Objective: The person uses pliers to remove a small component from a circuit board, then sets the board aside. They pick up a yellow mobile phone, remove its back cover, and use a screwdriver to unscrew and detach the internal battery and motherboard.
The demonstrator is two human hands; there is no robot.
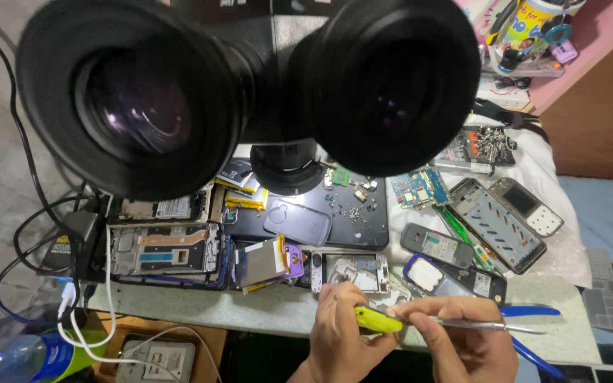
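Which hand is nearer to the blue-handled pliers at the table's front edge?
Right. The right hand lies just beside the blue-handled pliers, its knuckles almost at the near handle. The left hand, gripping a yellow-handled tool, sits farther away, beyond the right hand.

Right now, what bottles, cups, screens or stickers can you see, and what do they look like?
Printed cup: top right shelf, round, yellow with colourful pictures.
Plastic bottle: bottom left, clear, blue and green label.
Phone screen panel: middle of bench, grey rectangle, yellow edge.
Labelled phone frame: left, white sticker.
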